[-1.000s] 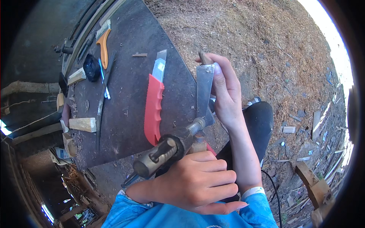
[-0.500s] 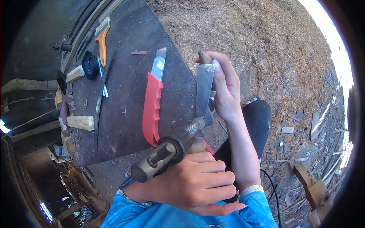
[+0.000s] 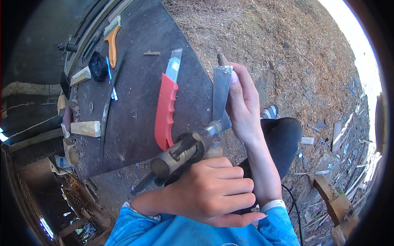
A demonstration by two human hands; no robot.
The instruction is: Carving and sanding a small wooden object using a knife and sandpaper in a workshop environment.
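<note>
My right hand is closed around a narrow brown wooden piece, whose tip sticks up past the fingers. Its thumb touches the edge of a flat, tapered metal plate. That plate meets the threaded end of a dark metal screw clamp, which slants toward me. My left hand is closed just below the clamp, palm hidden, with a light wooden stub showing above its knuckles. What its fingers grip is hidden. Left of the plate lies a red-handled utility knife, blade out.
On the dark tabletop lie an orange-handled brush, a thin dark strip, a pen, a black cup-like object and a wood block. Wood shavings cover the ground. My knee is at the right.
The clamp's near end has shifted slightly right and down in view. My knee has moved outward to the right, and more of a sandal shows. Both hands keep nearly the same grip.
</note>
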